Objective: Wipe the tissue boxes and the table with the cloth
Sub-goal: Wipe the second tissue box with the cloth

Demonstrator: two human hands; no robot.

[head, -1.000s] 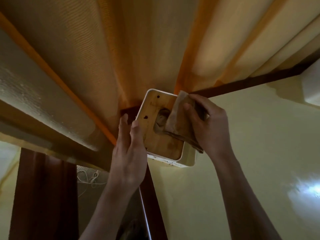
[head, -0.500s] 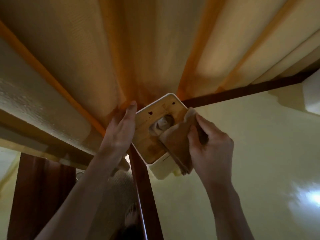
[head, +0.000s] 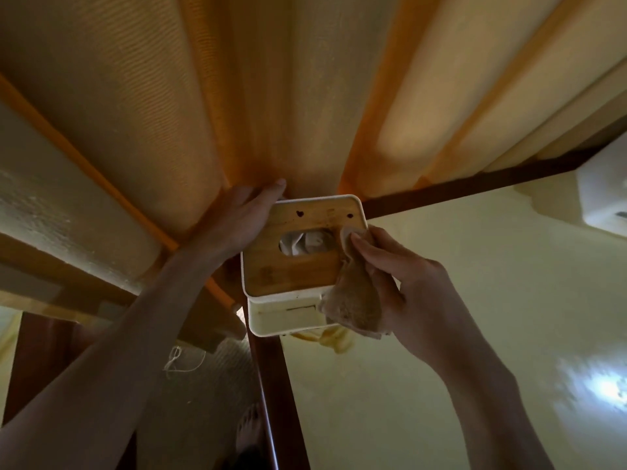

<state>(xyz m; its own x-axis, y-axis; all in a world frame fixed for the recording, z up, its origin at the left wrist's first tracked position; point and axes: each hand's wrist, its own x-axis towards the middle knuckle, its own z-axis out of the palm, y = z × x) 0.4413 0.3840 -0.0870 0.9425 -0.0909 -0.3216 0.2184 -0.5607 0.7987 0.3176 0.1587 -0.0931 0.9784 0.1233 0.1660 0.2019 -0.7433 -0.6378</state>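
While the left hand (head: 237,218) grips its far side, a white tissue box with bamboo lid (head: 295,266) is held up
Right hand (head: 407,283) pinches a brown cloth (head: 353,300), seemingly against the lid's edge

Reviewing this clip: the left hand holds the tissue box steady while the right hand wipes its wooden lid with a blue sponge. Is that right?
Not quite. In the head view the right hand wipes the wooden lid with a brown cloth, not a blue sponge. The left hand does hold the tissue box.

The pale yellow surface (head: 509,334) has a dark wooden edge (head: 475,183). On it lie a white box (head: 604,201) at the far right and a yellow crumpled item (head: 334,340), partly hidden.
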